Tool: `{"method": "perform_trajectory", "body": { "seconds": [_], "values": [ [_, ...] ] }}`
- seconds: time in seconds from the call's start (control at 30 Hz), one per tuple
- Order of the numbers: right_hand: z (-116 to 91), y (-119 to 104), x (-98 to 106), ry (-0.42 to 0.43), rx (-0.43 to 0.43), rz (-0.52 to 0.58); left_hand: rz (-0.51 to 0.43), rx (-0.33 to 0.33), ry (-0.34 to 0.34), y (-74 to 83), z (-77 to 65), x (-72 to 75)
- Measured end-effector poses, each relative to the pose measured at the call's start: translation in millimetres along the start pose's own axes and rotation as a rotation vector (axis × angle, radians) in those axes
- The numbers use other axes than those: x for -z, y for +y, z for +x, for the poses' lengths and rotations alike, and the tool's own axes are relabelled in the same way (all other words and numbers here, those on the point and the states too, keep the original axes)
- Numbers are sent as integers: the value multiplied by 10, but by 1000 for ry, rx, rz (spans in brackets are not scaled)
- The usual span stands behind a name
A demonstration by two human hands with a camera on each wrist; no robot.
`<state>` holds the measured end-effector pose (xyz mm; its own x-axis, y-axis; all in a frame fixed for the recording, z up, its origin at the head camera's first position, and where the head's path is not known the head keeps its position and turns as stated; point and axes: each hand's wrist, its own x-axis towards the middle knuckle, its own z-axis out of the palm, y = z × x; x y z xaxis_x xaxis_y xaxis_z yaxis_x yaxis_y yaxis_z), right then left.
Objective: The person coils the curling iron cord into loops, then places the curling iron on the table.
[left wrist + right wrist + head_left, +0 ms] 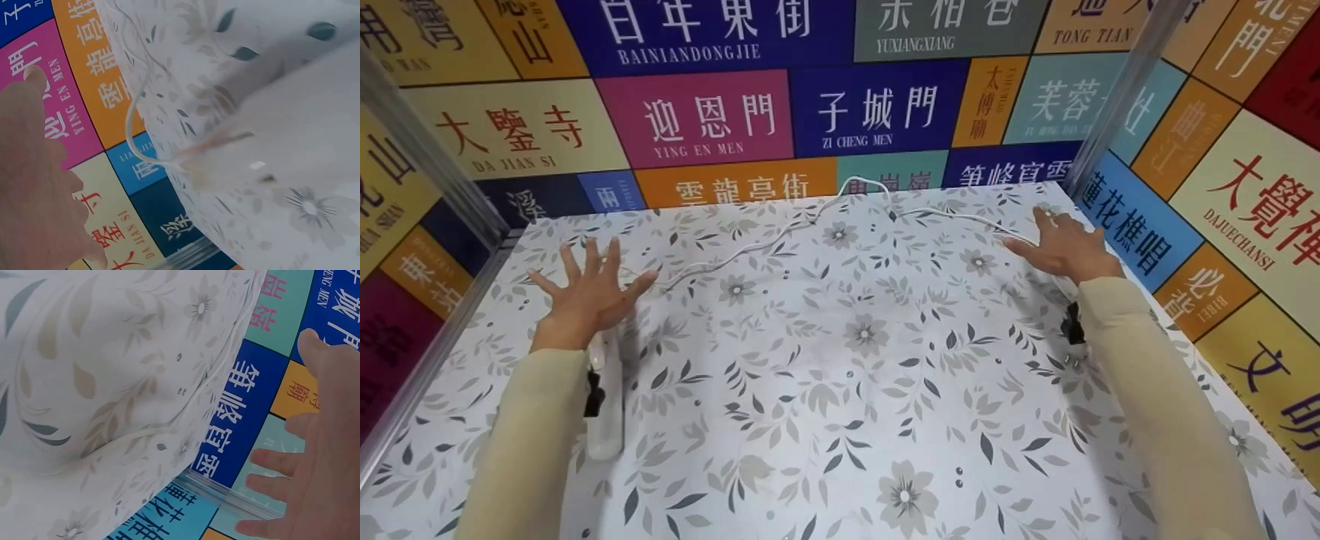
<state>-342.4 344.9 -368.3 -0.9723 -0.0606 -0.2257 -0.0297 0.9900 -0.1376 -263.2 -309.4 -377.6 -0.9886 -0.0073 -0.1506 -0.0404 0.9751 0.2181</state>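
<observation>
My left hand [585, 300] is held with fingers spread over the left part of the table, with nothing in its grip. Under that wrist lies a long white plastic body [606, 420], partly hidden by the sleeve. A thin white cord [750, 251] leaves its far end, clearly seen in the left wrist view, and loops across the back of the table. At the right, my right hand [1069, 244] is likewise spread and holds nothing, overlapping the cord's right stretch. Near the right wrist shows a small pale piece with shiny tips [1074, 358], partly hidden by the sleeve.
A white floral cloth [862, 420] covers the table. Behind and at both sides stand panels [877, 109] of coloured blocks with lettering, joined by metal posts [1125, 97] at the corners. Small black pieces [1072, 322] sit at both wrists.
</observation>
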Motion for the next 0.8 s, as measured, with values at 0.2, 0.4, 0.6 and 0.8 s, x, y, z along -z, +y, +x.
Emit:
{"method": "perform_trajectory", "body": {
  "seconds": [0.2,0.4,0.6,0.8],
  "values": [
    [-141,133,-74,-143,-72,43,-12,47,-45,-158,-195,-110],
    [-288,267,-142,-254,-96,14,-66,114,-145,-250,-391,-174],
    [-365,412,-219,-354,-65,34,-146,121,-193,-300,-546,-223],
    [-450,517,-270,-435,-79,115,-252,184,-242,-245,-650,-313]
  ]
}}
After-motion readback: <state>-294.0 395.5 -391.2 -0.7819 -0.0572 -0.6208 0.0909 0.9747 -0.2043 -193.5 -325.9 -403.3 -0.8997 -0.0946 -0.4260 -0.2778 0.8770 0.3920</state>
